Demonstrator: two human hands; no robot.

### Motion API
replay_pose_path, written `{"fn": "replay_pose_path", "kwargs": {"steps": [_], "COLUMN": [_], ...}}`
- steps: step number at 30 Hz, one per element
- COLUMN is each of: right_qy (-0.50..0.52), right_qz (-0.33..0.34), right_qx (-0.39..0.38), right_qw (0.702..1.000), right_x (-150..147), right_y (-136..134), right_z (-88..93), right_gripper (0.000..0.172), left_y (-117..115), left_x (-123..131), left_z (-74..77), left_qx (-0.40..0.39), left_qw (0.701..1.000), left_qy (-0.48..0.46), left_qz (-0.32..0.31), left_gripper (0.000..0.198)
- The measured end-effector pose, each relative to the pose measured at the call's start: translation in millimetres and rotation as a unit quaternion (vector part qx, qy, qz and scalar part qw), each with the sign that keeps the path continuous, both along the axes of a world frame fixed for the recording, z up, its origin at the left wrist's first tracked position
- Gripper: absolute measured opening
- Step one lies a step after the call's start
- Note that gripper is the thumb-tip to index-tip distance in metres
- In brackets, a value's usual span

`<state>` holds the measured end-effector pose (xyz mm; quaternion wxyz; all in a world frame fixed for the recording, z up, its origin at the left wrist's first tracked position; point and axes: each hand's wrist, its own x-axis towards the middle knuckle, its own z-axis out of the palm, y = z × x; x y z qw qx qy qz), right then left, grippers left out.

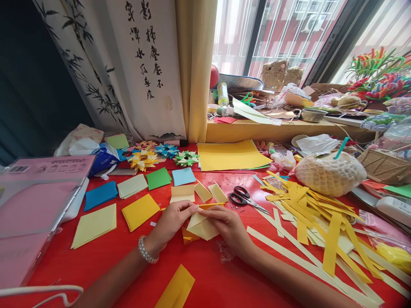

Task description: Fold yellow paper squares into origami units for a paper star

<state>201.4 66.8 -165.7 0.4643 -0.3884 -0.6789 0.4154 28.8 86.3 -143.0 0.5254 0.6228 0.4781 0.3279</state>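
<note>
Both hands meet over a red table (205,273) near its middle. My left hand (171,220), with a bead bracelet on the wrist, pinches the left edge of a pale yellow folded paper piece (201,226). My right hand (226,224) pinches the same piece from the right, fingers pressed along a thin yellow strip at its top. Orange folded paper shows under the piece. Black-handled scissors (245,197) lie just beyond my right hand.
Colored paper squares (139,211) lie to the left, finished paper stars (143,159) at the back. A heap of yellow and cream strips (321,222) fills the right side. A pink plastic box (32,201) sits at the left edge. A cluttered windowsill (282,124) runs behind.
</note>
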Motion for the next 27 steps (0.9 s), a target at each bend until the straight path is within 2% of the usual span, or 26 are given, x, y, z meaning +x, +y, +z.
{"fn": "replay_pose_path", "kwargs": {"steps": [5, 9, 13, 15, 19, 22, 27], "right_qy": [0.020, 0.028, 0.120, 0.154, 0.128, 0.139, 0.218], "right_qz": [0.003, -0.010, -0.001, 0.021, 0.033, 0.023, -0.036], "right_qx": [-0.022, -0.058, -0.129, -0.137, -0.131, -0.126, -0.198], "right_qw": [1.000, 0.998, 0.984, 0.978, 0.983, 0.982, 0.955], "right_x": [0.5, 0.5, -1.6, -2.3, -1.1, 0.2, 0.2], "right_y": [0.0, 0.2, 1.3, 2.3, 3.1, 3.1, 7.1], "right_z": [1.2, 2.7, -0.6, -3.7, -8.7, -9.5, -5.2], "right_gripper": [0.025, 0.024, 0.008, 0.013, 0.017, 0.018, 0.030], "left_y": [1.5, 1.2, 1.0, 1.0, 1.7, 2.1, 0.8], "left_x": [-0.9, -0.7, -0.4, -0.5, -1.2, -1.8, -0.8], "left_z": [-0.6, 1.5, 2.6, 1.8, -0.7, -1.0, 2.6], "left_qx": [0.048, 0.047, 0.049, 0.049, 0.041, 0.043, -0.014], "left_qw": [0.998, 0.998, 0.998, 0.998, 0.998, 0.998, 1.000], "left_qy": [0.037, 0.048, 0.048, 0.045, 0.028, 0.023, -0.020], "left_qz": [0.018, 0.007, 0.004, -0.003, -0.027, -0.036, 0.007], "left_gripper": [0.030, 0.033, 0.033, 0.032, 0.030, 0.027, 0.028]}}
